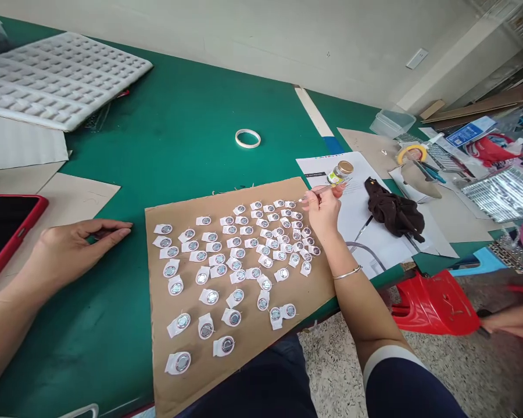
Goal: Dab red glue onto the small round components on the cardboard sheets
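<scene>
My right hand (325, 208) is closed on a thin, slender tool (320, 192), its exact kind too small to make out. It is over the far right corner of a brown cardboard sheet (218, 383), just in front of a small glass jar (337, 173) with a gold lid. On the sheet lie several small round silvery pieces (183, 361), each on a white paper tab, most crowded toward the right. My left hand (78, 247) rests on the green table left of the sheet. Its fingers are stretched out, thumb near the index finger, holding nothing.
A tape roll (248, 139) lies beyond the sheet. White molded trays (70, 75) and a red-cased device (13, 232) are at the left. A dark cloth (394, 212) lies on printed paper to the right. Beyond are yellow tape (412, 154) and a red stool (438, 302).
</scene>
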Demonstrator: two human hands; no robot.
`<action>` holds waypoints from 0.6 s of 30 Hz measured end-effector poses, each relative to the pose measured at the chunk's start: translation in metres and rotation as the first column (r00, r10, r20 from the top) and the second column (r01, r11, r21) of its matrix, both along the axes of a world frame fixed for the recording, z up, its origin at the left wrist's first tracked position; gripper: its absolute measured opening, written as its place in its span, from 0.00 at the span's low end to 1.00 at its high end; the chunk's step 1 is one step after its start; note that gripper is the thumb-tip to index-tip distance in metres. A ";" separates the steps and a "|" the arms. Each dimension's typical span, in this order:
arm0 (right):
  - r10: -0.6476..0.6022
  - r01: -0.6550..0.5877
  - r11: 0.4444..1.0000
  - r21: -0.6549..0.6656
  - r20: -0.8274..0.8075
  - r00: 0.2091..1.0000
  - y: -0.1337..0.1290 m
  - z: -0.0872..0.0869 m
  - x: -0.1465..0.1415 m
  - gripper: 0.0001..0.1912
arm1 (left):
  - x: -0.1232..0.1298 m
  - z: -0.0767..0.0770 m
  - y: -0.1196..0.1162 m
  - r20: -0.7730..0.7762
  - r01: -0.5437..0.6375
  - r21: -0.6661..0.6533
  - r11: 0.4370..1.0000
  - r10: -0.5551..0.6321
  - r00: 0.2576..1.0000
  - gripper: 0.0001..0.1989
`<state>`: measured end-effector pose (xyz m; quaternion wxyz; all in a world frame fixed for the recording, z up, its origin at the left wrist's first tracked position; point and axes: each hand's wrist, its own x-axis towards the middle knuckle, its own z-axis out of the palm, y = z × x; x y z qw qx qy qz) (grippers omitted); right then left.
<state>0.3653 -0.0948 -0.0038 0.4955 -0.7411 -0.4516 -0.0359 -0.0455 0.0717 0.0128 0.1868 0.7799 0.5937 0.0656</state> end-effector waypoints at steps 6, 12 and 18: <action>0.014 -0.014 1.000 -0.007 0.031 0.999 0.002 -0.003 0.002 0.10 | 0.001 0.000 0.000 -0.010 0.000 -0.006 1.000 0.000 1.000 0.26; 0.031 -0.029 0.999 -0.027 0.050 0.998 0.005 -0.006 0.004 0.09 | -0.003 -0.007 0.005 -0.008 -0.019 -0.014 1.000 0.018 1.000 0.25; 0.041 -0.036 0.998 -0.050 0.110 0.993 0.012 -0.009 0.004 0.06 | -0.003 -0.010 0.008 0.012 -0.029 0.010 1.000 0.029 1.000 0.22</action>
